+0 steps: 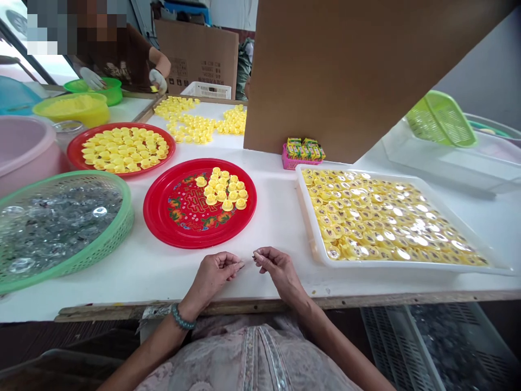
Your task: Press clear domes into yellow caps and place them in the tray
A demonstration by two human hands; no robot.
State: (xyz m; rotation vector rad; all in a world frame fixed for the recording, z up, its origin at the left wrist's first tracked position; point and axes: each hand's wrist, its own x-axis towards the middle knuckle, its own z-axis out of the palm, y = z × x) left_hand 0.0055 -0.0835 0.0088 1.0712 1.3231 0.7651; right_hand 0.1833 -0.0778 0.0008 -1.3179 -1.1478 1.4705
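A person's right hand (280,270) is pinching a small dark piece (254,257) over the white surface (277,217); the left hand (215,271) is facing it, grip narrow, contents unclear, as yellow pieces (221,195) are sitting on a red tray (158,217) beyond.

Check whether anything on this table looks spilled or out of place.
Perhaps the small yellow plastic pieces at the far end: they lie loose on the white tabletop, while others sit in round red trays.
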